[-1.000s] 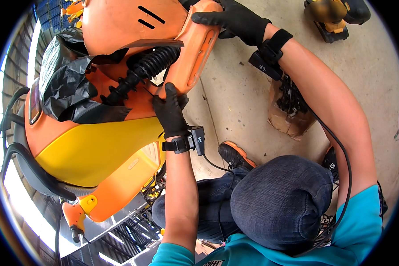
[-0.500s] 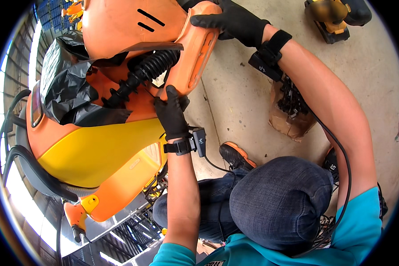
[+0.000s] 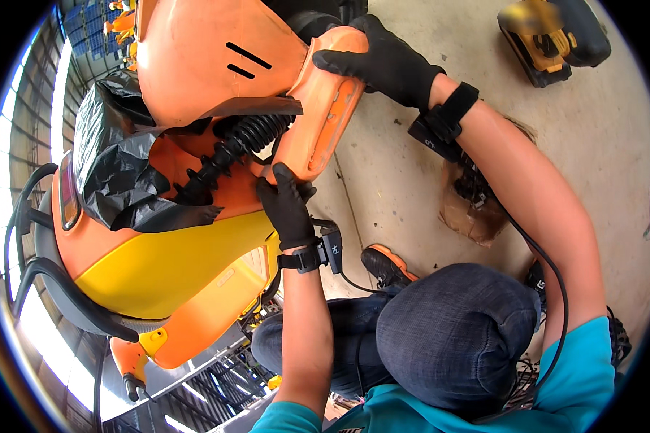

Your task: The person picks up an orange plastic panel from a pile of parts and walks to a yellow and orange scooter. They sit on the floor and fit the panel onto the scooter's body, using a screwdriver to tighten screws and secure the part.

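Both my hands, in black gloves, hold a long orange plastic cover [image 3: 312,137] with a slot along it, on an orange and yellow scooter. My right hand [image 3: 393,61] grips its far end, thumb over the top face and the other fingers partly hidden behind. At the near end, my left hand [image 3: 287,213] pinches the edge with its thumb up. Just left of the cover is a black coil-spring shock absorber [image 3: 227,155]. A wide orange fender [image 3: 188,54] with two dark slits lies beyond it. Crumpled black plastic sheeting [image 3: 112,162] drapes beside the shock absorber.
A yellow side panel [image 3: 148,267] and a black grab rail [image 3: 43,270] are on the scooter's left part. On the concrete floor sit a brown bag [image 3: 477,220] with dark small parts and a yellow-black tool [image 3: 545,50]. My bent knee [image 3: 455,332] is close below.
The scooter, cover and both hands appear slightly lower in view, and so does the floor, so the view itself has shifted. Both hands keep the same hold on the cover.
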`<state>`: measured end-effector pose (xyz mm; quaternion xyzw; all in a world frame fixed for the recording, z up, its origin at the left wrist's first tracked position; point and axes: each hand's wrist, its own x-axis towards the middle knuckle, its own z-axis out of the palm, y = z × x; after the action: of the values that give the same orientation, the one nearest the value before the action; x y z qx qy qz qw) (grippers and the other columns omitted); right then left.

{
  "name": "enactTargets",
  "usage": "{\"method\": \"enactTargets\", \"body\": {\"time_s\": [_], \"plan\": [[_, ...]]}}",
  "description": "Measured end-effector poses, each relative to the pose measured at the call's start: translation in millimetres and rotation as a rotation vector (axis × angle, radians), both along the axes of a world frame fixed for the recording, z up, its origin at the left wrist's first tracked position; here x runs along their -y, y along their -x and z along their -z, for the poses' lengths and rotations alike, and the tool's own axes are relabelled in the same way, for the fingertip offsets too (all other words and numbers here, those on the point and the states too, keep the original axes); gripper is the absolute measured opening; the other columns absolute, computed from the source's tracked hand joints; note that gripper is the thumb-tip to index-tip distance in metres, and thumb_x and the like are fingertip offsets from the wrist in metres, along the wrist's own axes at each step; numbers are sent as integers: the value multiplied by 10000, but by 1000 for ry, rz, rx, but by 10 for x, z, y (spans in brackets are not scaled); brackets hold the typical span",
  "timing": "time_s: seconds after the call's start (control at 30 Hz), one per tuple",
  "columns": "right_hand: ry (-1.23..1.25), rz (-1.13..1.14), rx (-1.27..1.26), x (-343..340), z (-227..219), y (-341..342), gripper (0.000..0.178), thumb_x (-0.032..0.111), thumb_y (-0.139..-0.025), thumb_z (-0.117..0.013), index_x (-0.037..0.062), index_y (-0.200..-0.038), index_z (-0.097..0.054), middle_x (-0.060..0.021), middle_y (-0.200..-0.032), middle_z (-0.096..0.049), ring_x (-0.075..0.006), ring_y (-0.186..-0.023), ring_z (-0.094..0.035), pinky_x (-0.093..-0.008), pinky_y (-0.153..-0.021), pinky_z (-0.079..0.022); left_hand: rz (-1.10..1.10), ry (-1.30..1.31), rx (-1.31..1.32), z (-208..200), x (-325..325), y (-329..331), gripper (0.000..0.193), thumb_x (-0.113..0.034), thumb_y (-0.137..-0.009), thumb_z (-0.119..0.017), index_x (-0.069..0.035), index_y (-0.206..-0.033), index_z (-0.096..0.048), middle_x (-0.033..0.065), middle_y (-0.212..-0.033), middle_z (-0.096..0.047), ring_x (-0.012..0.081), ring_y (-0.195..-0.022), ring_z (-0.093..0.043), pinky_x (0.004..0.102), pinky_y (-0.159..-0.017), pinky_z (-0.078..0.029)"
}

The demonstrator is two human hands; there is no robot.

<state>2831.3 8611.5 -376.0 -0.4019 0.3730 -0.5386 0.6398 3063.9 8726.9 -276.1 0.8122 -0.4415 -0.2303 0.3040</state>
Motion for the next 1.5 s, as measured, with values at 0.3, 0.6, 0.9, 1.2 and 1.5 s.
{"method": "enactTargets", "body": {"time_s": [0.3,0.6,0.9,1.2,1.5], "plan": [[55,30,0,8,-10,-11,747,509,-822,-756,15,-1313,-485,-122,-1154,-616,-200,-1003,-630,-336,-803,-554,9,-25,103,-37,4,0,599,-595,-942,-576,-22,-1093,-486,67,-870,-558,136,-628,-584,282,-595,-553],[68,46,8,68,29,-59,817,522,-823,-752,3,-1369,-437,-161,-1234,-601,-240,-1101,-618,-358,-888,-538,1,51,43,10,9,39,522,-491,-968,-597,-12,-1130,-463,76,-883,-568,143,-643,-598,291,-611,-548],[87,174,10,150,126,-154,834,474,-741,-825,-16,-1326,-488,-221,-1229,-604,-297,-1129,-610,-404,-968,-497,80,84,70,79,39,-82,586,-482,-970,-603,24,-1204,-421,139,-998,-593,203,-769,-647,331,-699,-578],[-30,-26,56,217,197,-172,982,510,-680,-861,-78,-1344,-440,-246,-1212,-616,-331,-1091,-654,-408,-880,-568,114,57,120,44,48,-27,593,-404,-977,-620,59,-1268,-389,168,-1103,-565,209,-821,-641,336,-682,-587],[8,95,-205,361,272,-341,1105,652,-583,-827,-119,-1299,-488,-266,-1197,-645,-345,-1071,-665,-378,-907,-533,480,144,986,-81,-7,333,590,-240,-823,-785,66,-1256,-527,246,-1141,-591,366,-1181,-494,448,-966,-402]]}}
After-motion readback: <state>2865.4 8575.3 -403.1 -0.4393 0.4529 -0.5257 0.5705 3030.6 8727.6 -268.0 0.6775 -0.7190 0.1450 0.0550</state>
